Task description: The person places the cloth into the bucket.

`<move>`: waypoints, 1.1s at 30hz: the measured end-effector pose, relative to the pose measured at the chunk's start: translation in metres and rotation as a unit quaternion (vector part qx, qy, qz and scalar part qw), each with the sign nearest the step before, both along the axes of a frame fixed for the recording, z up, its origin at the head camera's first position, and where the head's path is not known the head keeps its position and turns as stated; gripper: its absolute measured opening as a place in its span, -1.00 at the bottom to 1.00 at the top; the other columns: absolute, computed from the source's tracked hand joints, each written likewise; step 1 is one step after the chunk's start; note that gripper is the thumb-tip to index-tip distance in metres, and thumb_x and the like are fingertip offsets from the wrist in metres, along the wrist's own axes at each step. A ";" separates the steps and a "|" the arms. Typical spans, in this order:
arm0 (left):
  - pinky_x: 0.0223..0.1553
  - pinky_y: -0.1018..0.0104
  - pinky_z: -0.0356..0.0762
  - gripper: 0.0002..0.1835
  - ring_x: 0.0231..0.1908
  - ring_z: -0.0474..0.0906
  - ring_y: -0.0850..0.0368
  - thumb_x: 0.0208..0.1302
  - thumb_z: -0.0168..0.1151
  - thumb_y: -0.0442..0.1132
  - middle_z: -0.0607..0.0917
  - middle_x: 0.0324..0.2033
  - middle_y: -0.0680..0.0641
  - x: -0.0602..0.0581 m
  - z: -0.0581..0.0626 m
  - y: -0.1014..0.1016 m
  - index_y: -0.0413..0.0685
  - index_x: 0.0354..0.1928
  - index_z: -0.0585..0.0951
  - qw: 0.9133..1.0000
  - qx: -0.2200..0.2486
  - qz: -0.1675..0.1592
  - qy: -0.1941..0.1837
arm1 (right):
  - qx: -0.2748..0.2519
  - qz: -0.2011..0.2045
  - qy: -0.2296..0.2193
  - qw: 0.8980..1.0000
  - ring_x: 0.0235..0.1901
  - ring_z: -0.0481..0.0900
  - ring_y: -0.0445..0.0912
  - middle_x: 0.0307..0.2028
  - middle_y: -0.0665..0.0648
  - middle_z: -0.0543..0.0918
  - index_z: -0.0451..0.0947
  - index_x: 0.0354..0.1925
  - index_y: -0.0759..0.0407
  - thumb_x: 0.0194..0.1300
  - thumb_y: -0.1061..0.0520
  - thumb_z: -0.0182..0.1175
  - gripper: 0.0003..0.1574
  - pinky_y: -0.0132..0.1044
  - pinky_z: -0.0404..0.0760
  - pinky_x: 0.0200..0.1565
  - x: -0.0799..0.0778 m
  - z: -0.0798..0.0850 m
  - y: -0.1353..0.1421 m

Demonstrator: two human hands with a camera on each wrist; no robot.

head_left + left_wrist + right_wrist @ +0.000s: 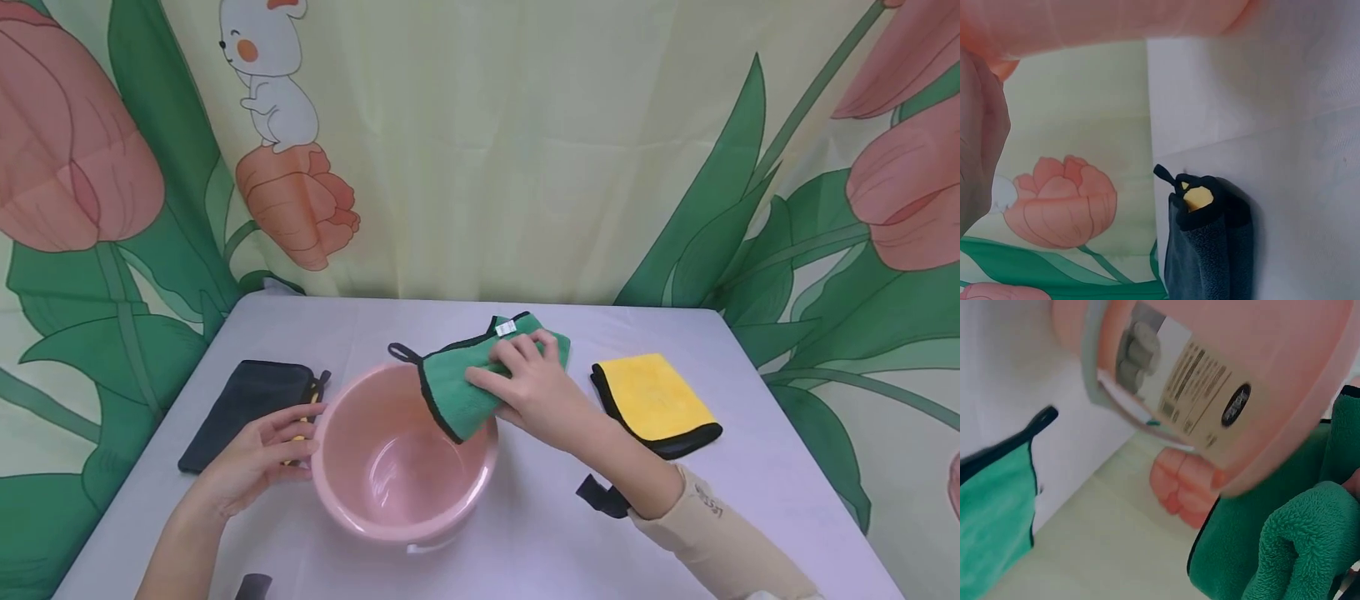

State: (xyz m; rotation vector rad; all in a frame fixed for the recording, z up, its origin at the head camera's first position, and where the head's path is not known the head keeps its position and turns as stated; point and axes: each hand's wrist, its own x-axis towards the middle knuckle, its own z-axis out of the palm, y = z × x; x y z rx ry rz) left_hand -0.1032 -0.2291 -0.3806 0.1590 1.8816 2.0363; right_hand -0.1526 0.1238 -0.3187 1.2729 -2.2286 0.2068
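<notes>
A green cloth point(459, 387) with black edging, a black loop and a white tag hangs partly over the right rim of a pink bucket point(333, 500). My right hand point(536, 383) grips this cloth from above with curled fingers. Folds of the green cloth point(1310, 531) bunch beside the bucket point(1285, 375) in the right wrist view. On the bucket's left side, my left hand point(258, 454) rests its loosely extended fingers against the outer wall near the rim. In the left wrist view that hand point(979, 137) shows only in part, at the left edge.
A folded dark cloth point(243, 412) lies left of the bucket, near the left hand. A yellow cloth point(660, 396) with black edging lies at right, beyond the right forearm. The white table point(585, 567) ends at a printed curtain point(480, 167). A bucket handle point(1091, 356) hangs outside.
</notes>
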 end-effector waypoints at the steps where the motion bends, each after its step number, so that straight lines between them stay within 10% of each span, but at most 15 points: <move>1: -0.26 0.24 0.62 -0.60 -0.33 0.61 0.20 0.23 0.07 -0.41 0.66 -0.31 0.09 0.000 0.000 0.000 0.31 -0.03 0.52 1.000 -0.001 0.001 0.000 | 0.005 0.007 0.002 1.000 -0.21 0.34 0.01 -0.27 0.10 0.41 0.51 -0.10 -0.02 -0.06 0.15 0.40 -0.52 0.06 0.26 -0.09 0.000 0.000 -0.006; 16: -0.27 0.27 0.62 -0.57 -0.31 0.62 0.18 0.26 0.02 -0.44 0.66 -0.28 0.08 -0.001 -0.006 -0.002 0.33 -0.03 0.51 1.000 0.008 -0.012 0.008 | 0.100 0.075 0.016 0.992 -0.21 0.33 -0.07 -0.25 0.01 0.42 0.52 -0.10 -0.19 0.11 -0.01 0.27 -0.67 -0.08 0.26 -0.09 0.003 -0.015 -0.058; 33: -0.27 0.25 0.63 -0.56 -0.30 0.62 0.17 0.25 0.01 -0.45 0.66 -0.26 0.07 -0.001 -0.006 -0.002 0.30 0.01 0.49 1.000 0.018 -0.019 0.012 | 0.204 0.067 -0.071 0.974 -0.04 0.29 -0.12 -0.03 -0.07 0.44 0.45 0.07 -0.32 0.18 -0.17 0.18 -0.55 -0.12 0.23 0.04 0.006 -0.032 -0.085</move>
